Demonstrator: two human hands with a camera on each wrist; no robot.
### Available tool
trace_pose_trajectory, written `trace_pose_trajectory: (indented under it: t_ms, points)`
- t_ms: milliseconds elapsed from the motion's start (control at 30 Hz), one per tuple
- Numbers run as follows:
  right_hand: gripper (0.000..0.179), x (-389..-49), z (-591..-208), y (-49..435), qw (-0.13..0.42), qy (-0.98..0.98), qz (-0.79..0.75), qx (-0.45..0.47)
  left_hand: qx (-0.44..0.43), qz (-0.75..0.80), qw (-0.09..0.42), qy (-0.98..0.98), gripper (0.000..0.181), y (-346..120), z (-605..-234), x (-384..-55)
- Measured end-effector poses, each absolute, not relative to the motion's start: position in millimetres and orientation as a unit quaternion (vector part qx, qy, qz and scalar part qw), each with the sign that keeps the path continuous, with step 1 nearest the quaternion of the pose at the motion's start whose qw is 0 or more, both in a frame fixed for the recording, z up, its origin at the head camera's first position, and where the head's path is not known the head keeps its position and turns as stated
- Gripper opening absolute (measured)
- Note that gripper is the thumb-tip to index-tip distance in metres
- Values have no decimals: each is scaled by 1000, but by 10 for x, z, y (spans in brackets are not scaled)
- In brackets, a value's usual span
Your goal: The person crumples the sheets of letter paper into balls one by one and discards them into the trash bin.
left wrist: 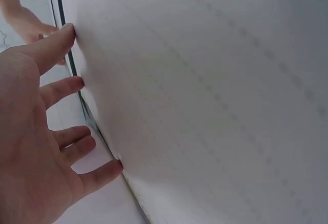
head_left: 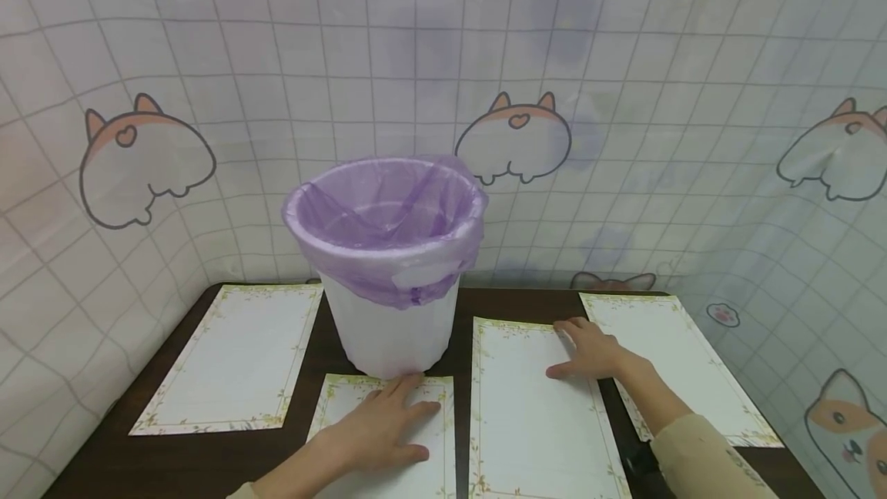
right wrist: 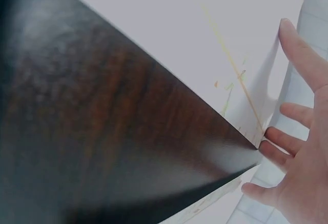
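My left hand [head_left: 381,428] rests, fingers spread, on a white sheet of paper [head_left: 430,480] with a yellow-green leafy border, just in front of the bin. In the left wrist view the fingertips [left wrist: 77,83] touch the sheet, and nothing is gripped. Near the top right corner of a second bordered sheet [head_left: 527,414] lies my right hand [head_left: 594,353], its fingers extended. The right wrist view shows that hand's fingertips [right wrist: 271,131] at the paper's corner [right wrist: 246,126], with dark wood beside it. The lower ends of both sheets run out of the head view.
A white bin [head_left: 395,337] with a purple liner [head_left: 388,268] stands behind the left hand's sheet. More bordered sheets lie at far left [head_left: 225,360] and far right [head_left: 686,368] on the dark table [head_left: 90,460]. A gridded cartoon-dog curtain [head_left: 388,60] encloses the table.
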State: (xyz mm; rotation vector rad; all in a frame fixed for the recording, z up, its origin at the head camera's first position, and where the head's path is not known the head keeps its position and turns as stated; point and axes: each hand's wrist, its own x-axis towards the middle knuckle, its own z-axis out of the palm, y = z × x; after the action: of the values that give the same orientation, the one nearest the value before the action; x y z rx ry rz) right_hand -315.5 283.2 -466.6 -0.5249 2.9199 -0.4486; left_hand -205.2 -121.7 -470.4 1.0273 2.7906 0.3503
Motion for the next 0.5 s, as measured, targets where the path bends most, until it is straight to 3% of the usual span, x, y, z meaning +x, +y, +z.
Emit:
trace_pose_trajectory:
  t_ms: [500]
  points:
    - [109,-3269,-4680,2858,78,977,-119,-161,334,120,77,932,62,-1268,-4689,-2152]
